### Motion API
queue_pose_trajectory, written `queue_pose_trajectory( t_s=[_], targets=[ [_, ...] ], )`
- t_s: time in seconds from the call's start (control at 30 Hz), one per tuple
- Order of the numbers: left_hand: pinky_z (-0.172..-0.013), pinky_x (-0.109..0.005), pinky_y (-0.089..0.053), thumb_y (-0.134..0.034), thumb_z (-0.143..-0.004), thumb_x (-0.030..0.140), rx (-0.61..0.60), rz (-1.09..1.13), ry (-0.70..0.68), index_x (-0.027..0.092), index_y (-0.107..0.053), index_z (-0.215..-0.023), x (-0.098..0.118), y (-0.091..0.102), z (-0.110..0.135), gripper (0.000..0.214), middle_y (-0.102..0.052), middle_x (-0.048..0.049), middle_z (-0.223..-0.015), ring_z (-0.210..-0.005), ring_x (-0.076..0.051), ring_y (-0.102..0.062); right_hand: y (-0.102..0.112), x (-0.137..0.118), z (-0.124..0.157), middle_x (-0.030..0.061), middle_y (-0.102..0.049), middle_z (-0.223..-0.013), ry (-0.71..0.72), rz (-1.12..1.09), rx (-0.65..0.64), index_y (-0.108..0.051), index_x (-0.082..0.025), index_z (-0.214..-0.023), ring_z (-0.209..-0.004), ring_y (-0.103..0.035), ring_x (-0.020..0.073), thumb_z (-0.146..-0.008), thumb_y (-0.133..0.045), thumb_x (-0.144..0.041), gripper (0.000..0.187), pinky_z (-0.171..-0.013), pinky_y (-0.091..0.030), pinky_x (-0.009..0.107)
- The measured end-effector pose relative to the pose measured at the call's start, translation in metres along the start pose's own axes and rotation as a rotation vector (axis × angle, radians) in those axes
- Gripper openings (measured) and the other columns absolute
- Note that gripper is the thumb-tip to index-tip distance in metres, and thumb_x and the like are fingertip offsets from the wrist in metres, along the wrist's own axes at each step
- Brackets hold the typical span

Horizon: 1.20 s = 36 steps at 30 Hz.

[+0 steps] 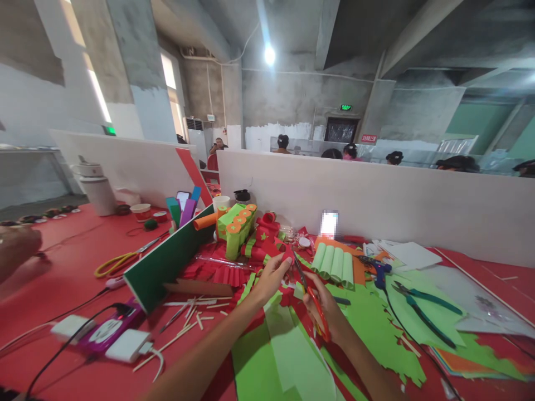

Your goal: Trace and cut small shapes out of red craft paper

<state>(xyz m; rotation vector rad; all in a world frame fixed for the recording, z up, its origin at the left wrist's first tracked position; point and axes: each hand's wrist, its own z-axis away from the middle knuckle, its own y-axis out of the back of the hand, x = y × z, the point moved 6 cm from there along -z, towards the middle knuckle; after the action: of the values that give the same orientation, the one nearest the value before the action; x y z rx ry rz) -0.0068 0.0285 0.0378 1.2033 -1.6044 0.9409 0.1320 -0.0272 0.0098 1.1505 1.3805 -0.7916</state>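
Near the middle of the table, my left hand (272,277) pinches a small piece of red paper (286,249) between thumb and fingers. My right hand (322,294) is closed round the red-orange handles of a pair of scissors (320,318). Their dark blades point up and away, beside the red paper; whether they touch it I cannot tell. Green paper sheets (265,356) lie beneath both forearms. Just past my hands are a green and orange paper model (236,225), red paper rolls (267,225) with star shapes, and pale green paper tubes (333,264) lying side by side.
A dark green board (167,264) stands on edge at left, near yellow-handled scissors (117,264) and a purple power strip (108,333). At right lie a blue glue gun (381,272) and green-handled pliers (430,312). White partitions (376,203) edge the table; another person's hand (19,248) is far left.
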Motion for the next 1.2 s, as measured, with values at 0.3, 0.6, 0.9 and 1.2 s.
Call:
queue_pose_trajectory(
  t_s=[0.3,0.6,0.9,1.2],
  targets=[
    [-0.054,-0.024,-0.040,-0.056,-0.087,0.049,-0.052,-0.016,0.020,0.017,-0.055,-0.070,-0.010,0.002,-0.003,0.036,-0.056,0.0022,-0.059,-0.053,-0.012,-0.051,0.003,0.003,0.000,-0.0047,-0.045,-0.070,0.002,0.010,-0.050,-0.039,-0.022,-0.136,-0.049,-0.027,0.0079,-0.083,-0.053,-0.072,0.075,-0.046,-0.022,0.022],
    [-0.056,-0.025,-0.039,-0.057,-0.087,0.044,-0.135,0.041,0.079,0.016,-0.058,-0.073,-0.023,0.005,-0.008,0.031,-0.057,0.0024,-0.061,-0.055,-0.012,-0.052,0.011,0.007,-0.001,-0.0030,-0.048,-0.074,-0.004,-0.017,-0.100,-0.042,-0.022,-0.133,-0.048,-0.028,0.0067,-0.087,-0.057,-0.061,0.062,-0.044,-0.025,0.021],
    [-0.054,-0.024,-0.038,-0.061,-0.082,0.044,-0.116,0.101,0.133,0.016,-0.058,-0.072,-0.023,0.007,-0.007,0.030,-0.055,0.0023,-0.060,-0.053,-0.012,-0.052,0.013,0.013,-0.001,-0.0029,-0.052,-0.075,-0.056,-0.042,-0.093,-0.042,-0.025,-0.134,-0.043,-0.030,0.0054,-0.086,-0.059,-0.061,0.062,-0.042,-0.025,0.021],
    [-0.054,-0.024,-0.039,-0.060,-0.081,0.042,-0.071,0.115,0.159,0.017,-0.055,-0.072,-0.017,0.006,-0.004,0.027,-0.056,0.0023,-0.059,-0.053,-0.012,-0.052,0.014,0.012,0.000,-0.0039,-0.045,-0.071,-0.056,-0.036,-0.091,-0.043,-0.022,-0.134,-0.047,-0.029,0.0069,-0.085,-0.060,-0.064,0.066,-0.043,-0.026,0.021]
  ],
)
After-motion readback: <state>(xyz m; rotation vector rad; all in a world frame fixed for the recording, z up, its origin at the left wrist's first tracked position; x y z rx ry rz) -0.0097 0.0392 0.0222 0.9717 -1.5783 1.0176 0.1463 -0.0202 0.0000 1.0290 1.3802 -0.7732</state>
